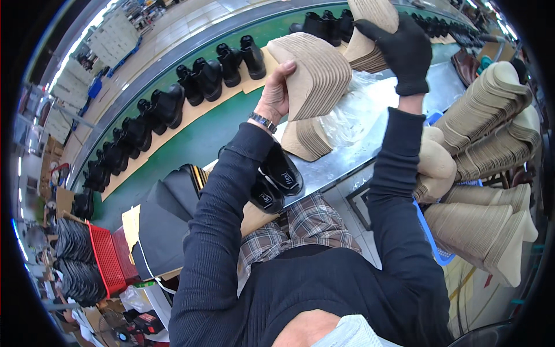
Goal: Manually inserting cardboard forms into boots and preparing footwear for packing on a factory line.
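Observation:
My bare left hand [274, 92], with a watch at its wrist, grips the near left edge of a thick stack of beige cardboard shoe inserts [321, 75]. A smaller stack of the same inserts [306, 139] lies just below it on the metal table [370, 139]. Farther right, my black-gloved right hand [407, 55] is closed on a curved beige insert [376, 13], its thumb across the front. More layered inserts [367, 56] show under that hand; whether they are in its grip is unclear. Two black shoes [274, 182] sit near my left forearm.
Rows of black shoes [205, 78] stand on brown board along the green conveyor [191, 130]. Large stacks of beige inserts [480, 231] fill a blue basket [442, 254] at right. Dark sheets [162, 225] and a red basket [107, 260] are at left. Clear plastic [358, 104] covers part of the table.

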Demonstrator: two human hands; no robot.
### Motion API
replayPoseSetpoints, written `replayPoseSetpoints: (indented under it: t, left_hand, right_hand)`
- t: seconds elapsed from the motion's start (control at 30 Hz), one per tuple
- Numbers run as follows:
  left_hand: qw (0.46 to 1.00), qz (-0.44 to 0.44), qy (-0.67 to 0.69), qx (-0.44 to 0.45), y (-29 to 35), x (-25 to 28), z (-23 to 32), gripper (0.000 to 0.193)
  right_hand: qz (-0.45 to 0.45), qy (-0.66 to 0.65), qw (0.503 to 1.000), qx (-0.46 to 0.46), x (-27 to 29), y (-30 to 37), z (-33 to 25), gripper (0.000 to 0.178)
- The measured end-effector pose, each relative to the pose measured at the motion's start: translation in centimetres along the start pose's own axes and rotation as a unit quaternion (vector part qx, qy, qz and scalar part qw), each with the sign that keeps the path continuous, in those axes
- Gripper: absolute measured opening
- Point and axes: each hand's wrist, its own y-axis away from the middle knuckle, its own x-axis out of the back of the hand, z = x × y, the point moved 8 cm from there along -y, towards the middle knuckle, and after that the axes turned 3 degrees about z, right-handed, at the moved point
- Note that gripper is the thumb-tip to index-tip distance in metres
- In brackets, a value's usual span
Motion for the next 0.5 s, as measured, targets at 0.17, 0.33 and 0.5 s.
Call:
replayPoseSetpoints:
  t: [0.17, 0.33, 0.5]
  left_hand:
    - [0.998, -0.025, 0.020, -0.053, 5.1, -1.1, 3.4, 0.065]
    - [0.995, 0.040, -0.060, -0.074, 10.3, -1.1, 5.6, 0.064]
    - [0.992, 0.097, -0.008, -0.079, 15.4, 0.1, 7.9, 0.056]
  right_hand:
    - [-0.156, -0.157, 0.974, 0.050, 0.0, -3.1, -2.0, 0.029]
    - [-0.150, -0.421, 0.887, 0.118, -0.9, -2.4, -12.2, 0.020]
    - [-0.168, -0.625, 0.758, -0.077, -3.1, 1.1, -14.8, 0.018]
